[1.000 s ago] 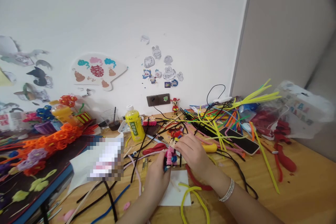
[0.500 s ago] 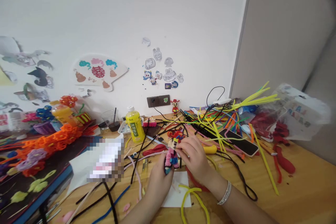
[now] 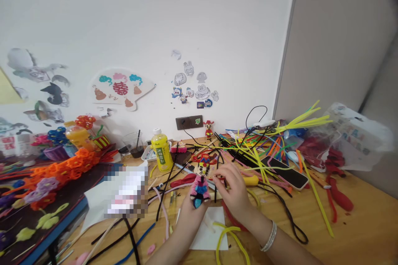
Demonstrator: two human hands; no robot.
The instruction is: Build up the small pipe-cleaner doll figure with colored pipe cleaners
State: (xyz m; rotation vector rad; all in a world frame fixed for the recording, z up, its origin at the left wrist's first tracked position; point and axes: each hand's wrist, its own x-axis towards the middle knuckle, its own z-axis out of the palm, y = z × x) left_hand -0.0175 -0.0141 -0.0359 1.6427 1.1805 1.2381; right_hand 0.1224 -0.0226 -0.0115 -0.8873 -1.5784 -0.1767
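The left hand (image 3: 190, 215) is closing around the lower body of a small pipe-cleaner figure (image 3: 200, 185) and is holding it upright above a white sheet of paper (image 3: 209, 227) that is lying on the table (image 3: 357, 232). The right hand (image 3: 234, 188), with a bracelet (image 3: 270, 235) at its wrist, is meeting the figure from the side, its fingertips (image 3: 218, 175) drawn together just beside the figure's head. Whether they are pinching a part of the figure or a loose stem cannot be told. Judged from this hold, the step in hand is fine work on the upper part of the figure. Any further adjustment is calling for a steady left grip and small, precise fingertip movements from the right. A yellow pipe-cleaner loop (image 3: 224, 235) is lying near the paper's edge. A heap of coloured pipe cleaners (image 3: 264, 145), a phone (image 3: 286, 172) and a yellow bottle (image 3: 161, 152) are lying well apart from the hands.
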